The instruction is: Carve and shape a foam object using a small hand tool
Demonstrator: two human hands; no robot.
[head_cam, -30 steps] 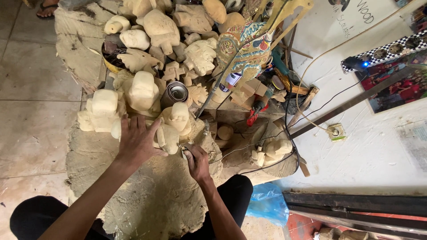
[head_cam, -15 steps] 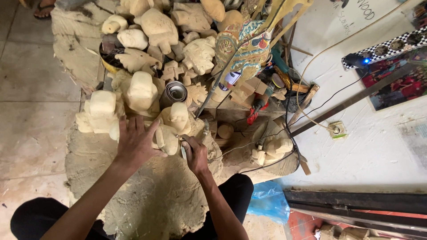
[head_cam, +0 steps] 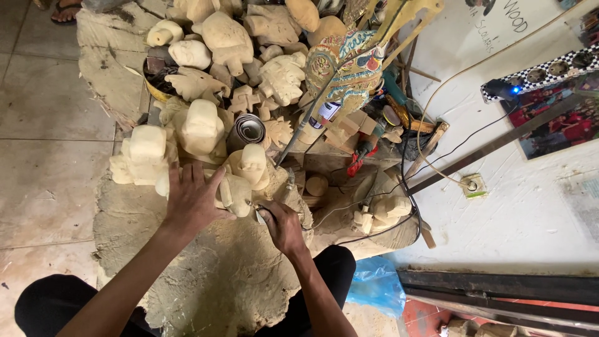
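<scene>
My left hand point(head_cam: 192, 201) lies with its fingers spread on a pale unfinished wooden carving point(head_cam: 244, 178) and presses it down onto the sawdust-covered mat point(head_cam: 206, 281). My right hand point(head_cam: 282, 228) is closed around a small carving tool point(head_cam: 258, 216). The tool's tip sits at the lower right edge of the same carving, and most of the tool is hidden in my fist. Blocky rough-cut figures point(head_cam: 146, 153) stand just left of my left hand.
A heap of unpainted wooden figures point(head_cam: 228, 43) fills the space ahead, with a grey roll point(head_cam: 246, 131) among them and a painted puppet point(head_cam: 349, 68) leaning behind. Cables, tools and a socket point(head_cam: 469, 184) lie to the right. A blue bag point(head_cam: 374, 287) is by my knee. Someone's sandalled foot point(head_cam: 62, 11) is at top left.
Both hands stay on the carving. My right hand has edged slightly closer to it.
</scene>
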